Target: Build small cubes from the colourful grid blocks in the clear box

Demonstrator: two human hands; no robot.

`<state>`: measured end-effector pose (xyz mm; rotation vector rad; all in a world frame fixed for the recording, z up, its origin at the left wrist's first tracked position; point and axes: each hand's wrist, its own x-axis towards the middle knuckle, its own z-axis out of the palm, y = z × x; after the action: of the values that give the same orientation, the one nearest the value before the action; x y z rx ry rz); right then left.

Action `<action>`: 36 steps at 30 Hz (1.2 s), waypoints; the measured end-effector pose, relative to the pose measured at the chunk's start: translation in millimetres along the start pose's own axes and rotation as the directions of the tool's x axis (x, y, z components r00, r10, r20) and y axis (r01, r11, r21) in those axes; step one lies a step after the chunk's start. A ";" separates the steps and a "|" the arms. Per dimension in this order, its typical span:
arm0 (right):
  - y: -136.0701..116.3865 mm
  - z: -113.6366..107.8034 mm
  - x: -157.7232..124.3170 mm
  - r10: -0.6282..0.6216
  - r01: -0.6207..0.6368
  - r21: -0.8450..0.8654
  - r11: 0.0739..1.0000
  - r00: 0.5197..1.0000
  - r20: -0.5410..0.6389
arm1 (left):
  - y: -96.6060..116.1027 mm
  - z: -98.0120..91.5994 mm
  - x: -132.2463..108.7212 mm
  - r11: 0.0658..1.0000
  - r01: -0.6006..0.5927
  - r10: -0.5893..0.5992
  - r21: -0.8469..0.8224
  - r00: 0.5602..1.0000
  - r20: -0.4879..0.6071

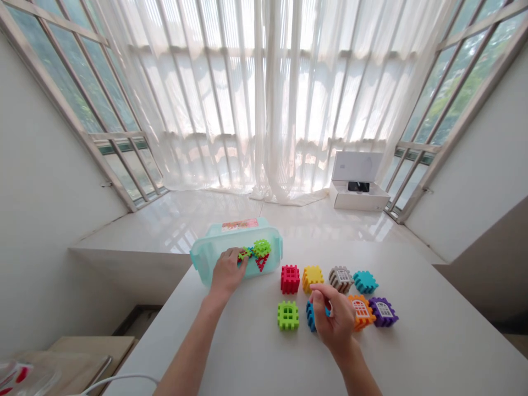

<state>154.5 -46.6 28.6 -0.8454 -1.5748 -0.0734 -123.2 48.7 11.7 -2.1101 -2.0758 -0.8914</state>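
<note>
My left hand reaches into the pale turquoise plastic bin, its fingers closed on a green interlocking piece. Beside that piece in the bin lie a round green piece and a red triangular piece. My right hand hovers with curled fingers over the front row of blocks; whatever it may pinch is hidden. It partly covers a blue block. Nearby in that row are a green block, an orange block and a purple block.
Behind stand a red block, a yellow block, a grey-brown block and a turquoise block. On the sill sits an open white box with a black phone-like item. Sheer curtains hang behind.
</note>
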 end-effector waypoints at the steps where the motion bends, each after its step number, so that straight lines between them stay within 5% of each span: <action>1: 0.0 0.2 0.4 0.002 -0.002 -0.001 1.000 1.000 -0.003 | -3.3 -0.4 6.8 0.999 0.004 -0.005 0.038 1.000 0.024; 7: 0.5 0.4 2.1 0.015 -0.015 0.019 1.000 1.000 -0.018 | -8.9 0.6 20.7 0.993 0.006 -0.018 0.121 0.995 0.098; 13: 2.0 1.6 1.0 0.012 -0.012 0.019 1.000 1.000 -0.001 | -12.9 -6.8 10.4 0.996 0.012 -0.017 0.093 0.999 0.044; 17: 1.7 2.7 2.5 0.019 -0.021 0.032 0.999 0.999 0.048 | -1.5 -20.8 -11.4 0.965 -0.147 0.131 -0.217 0.987 -0.089; 21: -1.6 4.9 4.0 0.048 -0.057 0.045 0.997 0.982 0.183 | 34.8 -31.9 -34.2 0.782 -0.370 0.363 -0.502 0.925 -0.117; 25: -3.1 9.6 1.4 0.083 -0.117 0.091 0.989 0.948 0.308 | 64.4 -31.0 -51.5 0.624 -0.340 0.428 -0.704 0.902 -0.057; 29: -2.4 12.6 2.3 0.084 -0.123 0.101 0.987 0.942 0.324 | 67.8 -24.1 -61.3 0.591 -0.283 0.459 -0.755 0.888 0.026; 32: -12.0 1.8 13.1 0.098 -0.131 0.095 0.987 0.952 0.289 | 62.8 -19.6 -63.0 0.612 -0.272 0.464 -0.743 0.884 0.058; 36: -45.8 -43.4 26.1 0.121 -0.161 0.256 0.953 0.979 0.165 | 59.9 -15.6 -62.7 0.658 -0.296 0.461 -0.693 0.885 0.059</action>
<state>167.1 -89.7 80.0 -0.7589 -1.6129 0.3072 -68.8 -20.3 19.1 -2.9799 -1.3544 -1.5497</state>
